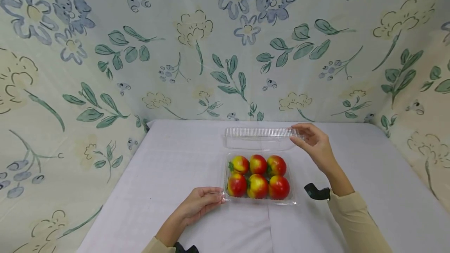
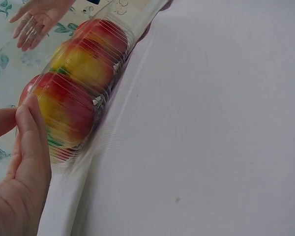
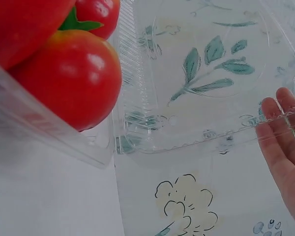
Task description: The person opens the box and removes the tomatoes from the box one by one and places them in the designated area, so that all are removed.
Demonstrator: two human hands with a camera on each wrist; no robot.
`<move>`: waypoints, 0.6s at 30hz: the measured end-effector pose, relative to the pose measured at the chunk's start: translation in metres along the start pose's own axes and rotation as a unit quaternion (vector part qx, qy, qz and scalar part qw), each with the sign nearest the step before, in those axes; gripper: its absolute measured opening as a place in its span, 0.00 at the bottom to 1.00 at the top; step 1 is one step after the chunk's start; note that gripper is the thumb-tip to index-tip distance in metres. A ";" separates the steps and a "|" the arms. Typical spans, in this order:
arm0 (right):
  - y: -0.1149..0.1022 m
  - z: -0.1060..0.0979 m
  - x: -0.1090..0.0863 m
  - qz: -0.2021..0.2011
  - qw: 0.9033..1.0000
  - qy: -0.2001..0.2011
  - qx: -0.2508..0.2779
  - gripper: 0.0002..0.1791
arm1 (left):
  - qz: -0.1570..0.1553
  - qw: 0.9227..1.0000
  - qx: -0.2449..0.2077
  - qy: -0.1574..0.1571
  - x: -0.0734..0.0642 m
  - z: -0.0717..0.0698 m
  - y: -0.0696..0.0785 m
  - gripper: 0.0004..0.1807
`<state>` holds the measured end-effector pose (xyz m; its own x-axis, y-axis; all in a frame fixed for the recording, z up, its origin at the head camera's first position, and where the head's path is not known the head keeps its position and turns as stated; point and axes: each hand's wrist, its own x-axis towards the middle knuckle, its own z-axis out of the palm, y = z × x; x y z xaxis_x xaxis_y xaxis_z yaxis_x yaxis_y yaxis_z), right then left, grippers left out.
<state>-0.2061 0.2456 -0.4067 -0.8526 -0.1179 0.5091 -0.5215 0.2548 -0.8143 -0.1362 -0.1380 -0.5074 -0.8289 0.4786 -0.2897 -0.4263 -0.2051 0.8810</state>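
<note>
A clear plastic clamshell box [image 1: 259, 202] lies on the table with its lid [image 1: 260, 132] raised along the far side. Inside its base sit several glossy red-and-yellow tomato-like fruits [image 1: 258, 186], some with green leafy tops; in the right wrist view one fruit [image 3: 71, 78] is close up. My left hand [image 1: 198, 206] pinches the near left corner of the base between thumb and fingers. At the lid's right end my right hand [image 1: 314, 143] grips the edge, with fingers showing through the clear plastic in the right wrist view.
A white cloth [image 1: 183, 163] covers the table and shows a seam in front of the box. Floral fabric [image 1: 197, 69] hangs behind and along both sides. Black straps [image 1: 316, 191] with cameras sit at the wrists.
</note>
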 end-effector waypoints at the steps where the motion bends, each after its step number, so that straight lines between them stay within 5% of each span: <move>1: 0.001 -0.001 0.000 0.000 1.000 0.001 0.003 0.19 | 0.000 1.000 0.000 0.000 0.000 0.000 0.000 0.24; 18: 0.027 -0.008 0.004 0.014 0.999 0.007 0.052 0.17 | -0.007 1.000 -0.001 0.008 0.002 0.002 0.001 0.23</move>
<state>-0.2238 0.2597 -0.4245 -0.8669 -0.0985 0.4887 -0.4985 0.1568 -0.8526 -0.1376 -0.1359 -0.5063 -0.8284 0.4683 -0.3071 -0.4379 -0.1998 0.8765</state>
